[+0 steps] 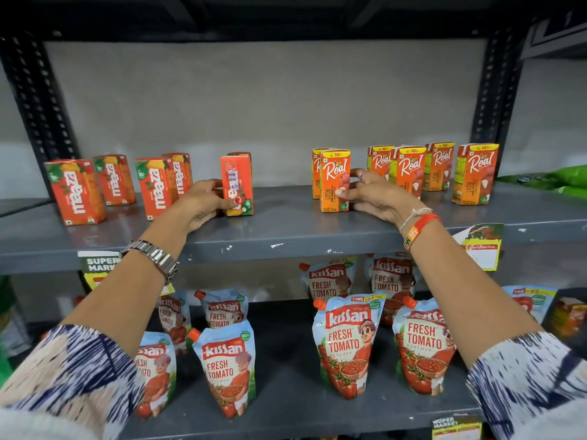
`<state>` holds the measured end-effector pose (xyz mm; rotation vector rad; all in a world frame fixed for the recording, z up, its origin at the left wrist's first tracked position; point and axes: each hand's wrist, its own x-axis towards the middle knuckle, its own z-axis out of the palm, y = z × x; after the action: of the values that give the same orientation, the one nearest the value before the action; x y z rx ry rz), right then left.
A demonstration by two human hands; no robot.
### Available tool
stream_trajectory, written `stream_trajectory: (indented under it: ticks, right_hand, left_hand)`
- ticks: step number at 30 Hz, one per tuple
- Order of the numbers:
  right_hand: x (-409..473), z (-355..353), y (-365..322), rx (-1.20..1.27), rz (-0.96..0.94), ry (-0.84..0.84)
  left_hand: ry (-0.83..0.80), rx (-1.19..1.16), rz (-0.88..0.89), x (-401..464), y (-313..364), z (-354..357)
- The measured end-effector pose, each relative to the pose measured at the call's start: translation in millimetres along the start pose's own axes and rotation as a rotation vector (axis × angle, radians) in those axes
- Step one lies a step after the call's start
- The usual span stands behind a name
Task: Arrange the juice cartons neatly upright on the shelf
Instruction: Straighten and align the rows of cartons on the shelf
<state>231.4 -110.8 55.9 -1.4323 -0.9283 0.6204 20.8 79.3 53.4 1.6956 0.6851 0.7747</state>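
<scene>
On the grey upper shelf (pixel 286 227) stand two groups of small cartons. To the left are several red Maaza cartons (pixel 76 192), all upright. My left hand (pixel 203 201) grips one Maaza carton (pixel 237 185) that stands upside down near the middle, another half hidden behind it. To the right are several orange Real litchi cartons (pixel 473 173), upright in a loose row. My right hand (pixel 374 195) holds the front Real carton (pixel 335 181) by its right side, thumb on its face; a second one stands just behind it.
Black perforated uprights (pixel 35 100) frame the shelf at both ends. Below, the lower shelf (pixel 286 408) carries several Kissan tomato ketchup pouches (pixel 346 344). Paper price tags (pixel 482 249) hang off the upper shelf's front edge. A green packet (pixel 559 179) lies at far right.
</scene>
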Motion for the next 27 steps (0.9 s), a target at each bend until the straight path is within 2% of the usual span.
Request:
stream_trajectory:
  ticks: [2,6,9,13,15,19,22,23,25,27]
  right_hand:
    - [-1.3,-2.7,2.7,0.013,-0.069,0.050]
    - [-12.1,-16.8,5.2,-0.168,-0.253,0.282]
    - [-27.2,-37.6,0.3,-0.080,-0.385,0.428]
    - [-37.9,-87.7,-4.0,0.022,-0.436,0.611]
    - [-36.9,-116.3,0.0,-0.026,-0.415,0.741]
    - [-37.5,-170.0,12.0,-0.182,-0.380,0.981]
    - [-40.3,-196.7,19.8,-0.245,-0.352,1.033]
    - [-39.0,-203.6,21.7,-0.213,-0.329,0.970]
    - [-37.8,-210.5,21.8,-0.074,-0.241,0.736]
    - [-37.9,-221.5,21.8,-0.070,-0.106,0.535]
  left_hand:
    - [0.049,0.025,0.049,0.8,-1.3,-1.4]
    - [0.207,0.084,0.239,-0.7,-0.8,-6.0]
    - [0.346,0.019,0.393,-5.6,4.4,-4.6]
    - [0.502,0.045,0.581,-17.4,16.3,15.9]
    - [0.549,0.078,0.700,-24.3,26.2,37.1]
    - [0.427,0.034,0.856,-37.3,45.3,106.2]
    - [0.205,0.057,0.757,-35.0,49.2,173.1]
    - [0.108,0.077,0.690,-32.9,49.9,194.9]
    - [-0.070,0.106,0.552,-33.0,52.3,231.5]
    - [-0.145,0.148,0.415,-29.2,55.6,259.8]
